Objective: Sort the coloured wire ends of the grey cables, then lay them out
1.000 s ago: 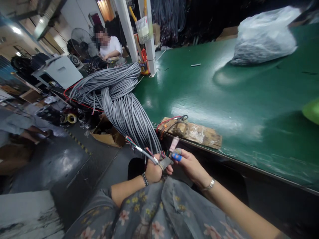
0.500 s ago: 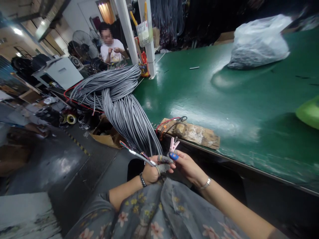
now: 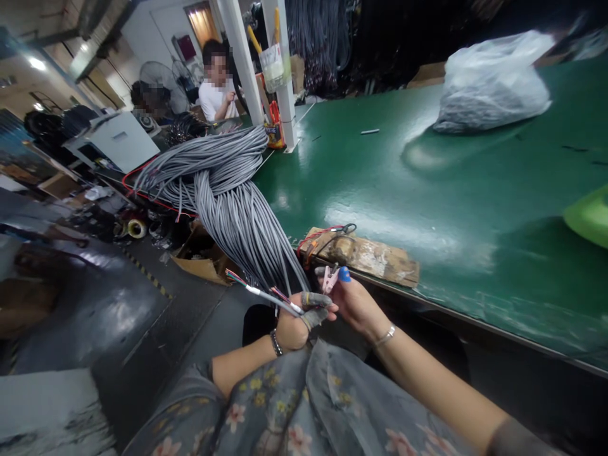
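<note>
My left hand (image 3: 301,320), with grey finger covers on it, is closed around grey cables (image 3: 273,299). Their stripped ends point up and left, with thin coloured wires and white wrap at the tips. My right hand (image 3: 356,301) is just to the right of it, wearing a blue cover on the thumb. Between its thumb and forefinger is a small pink spring clip (image 3: 329,278), near the table's edge. Behind both hands a thick bundle of grey cable (image 3: 251,228) hangs over the table corner.
A worn wooden board (image 3: 375,256) with red and black leads lies along the edge of the green table (image 3: 370,177). Farther back are a plastic bag (image 3: 494,82) and a white post (image 3: 285,95) with tools. A co-worker (image 3: 218,92) sits beyond; a cardboard box (image 3: 204,256) stands below.
My right thumb has moved up and to the right, and the pink clip has tilted between the fingers. My left hand has shifted slightly right, still holding the cables.
</note>
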`<control>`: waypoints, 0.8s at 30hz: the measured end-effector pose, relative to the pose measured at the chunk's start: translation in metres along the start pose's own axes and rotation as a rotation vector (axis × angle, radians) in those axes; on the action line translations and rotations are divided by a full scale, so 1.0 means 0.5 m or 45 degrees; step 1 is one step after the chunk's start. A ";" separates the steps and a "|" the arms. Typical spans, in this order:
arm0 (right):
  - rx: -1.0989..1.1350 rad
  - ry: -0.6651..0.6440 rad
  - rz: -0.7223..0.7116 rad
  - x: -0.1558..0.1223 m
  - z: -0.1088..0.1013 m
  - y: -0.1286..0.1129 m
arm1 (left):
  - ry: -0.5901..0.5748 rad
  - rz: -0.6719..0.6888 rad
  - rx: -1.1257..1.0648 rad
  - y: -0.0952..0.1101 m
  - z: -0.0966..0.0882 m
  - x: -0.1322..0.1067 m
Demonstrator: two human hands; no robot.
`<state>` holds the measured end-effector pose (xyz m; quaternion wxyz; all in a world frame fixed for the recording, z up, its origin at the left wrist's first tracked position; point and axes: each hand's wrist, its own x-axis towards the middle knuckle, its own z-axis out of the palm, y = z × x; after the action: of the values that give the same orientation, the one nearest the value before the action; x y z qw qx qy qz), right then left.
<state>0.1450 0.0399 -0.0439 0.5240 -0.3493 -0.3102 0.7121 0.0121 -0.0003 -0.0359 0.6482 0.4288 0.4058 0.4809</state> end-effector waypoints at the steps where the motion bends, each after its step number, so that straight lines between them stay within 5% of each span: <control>1: 0.101 -0.033 0.049 0.002 0.002 0.003 | 0.004 -0.005 0.000 0.001 0.002 0.001; 7: 0.360 -0.024 0.163 0.004 0.008 0.003 | 0.051 -0.088 -0.004 0.006 0.008 0.004; 15: 0.351 0.005 0.258 -0.006 -0.022 0.009 | 0.018 -0.142 0.034 0.007 -0.002 -0.006; 20: 0.182 0.168 0.201 -0.022 -0.073 0.016 | -0.200 -0.206 0.336 -0.003 -0.002 0.002; 24: -0.027 0.232 0.132 -0.043 -0.099 0.018 | -0.339 -0.081 0.537 -0.019 -0.003 0.017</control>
<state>0.1854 0.0207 -0.0753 0.5088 -0.4336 -0.2504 0.7003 0.0149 0.0068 -0.0463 0.6070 0.6010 0.4215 0.3044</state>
